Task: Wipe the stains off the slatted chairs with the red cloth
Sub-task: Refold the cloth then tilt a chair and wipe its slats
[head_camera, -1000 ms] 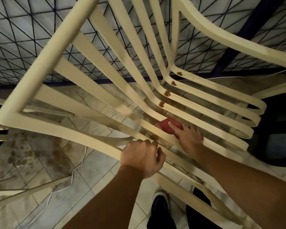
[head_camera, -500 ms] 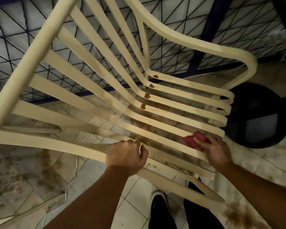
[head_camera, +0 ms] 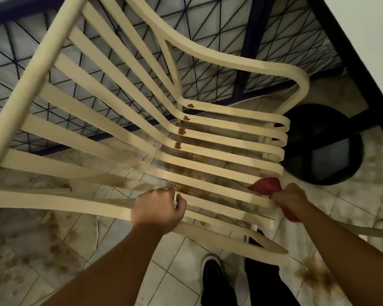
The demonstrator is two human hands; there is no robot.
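Observation:
A cream slatted chair (head_camera: 102, 120) fills the head view, tilted, seen from above. Brown stains (head_camera: 181, 131) dot the bend of several slats where the back meets the seat. My left hand (head_camera: 157, 208) is closed around the near armrest rail. My right hand (head_camera: 290, 200) grips the red cloth (head_camera: 266, 185) and presses it against the front end of a seat slat, near the chair's right edge. Part of the cloth hangs below my palm.
A dark blue metal grille (head_camera: 230, 69) stands behind the chair. A round black stool (head_camera: 323, 149) sits right of the seat front. The tiled floor (head_camera: 53, 250) is blotched brown, with a white cable (head_camera: 96, 228) across it. My black shoes (head_camera: 211, 267) stand below the chair.
My right hand has slid the red cloth along the seat slats from the middle out to their front ends. My left hand keeps its hold on the armrest; the view has swung.

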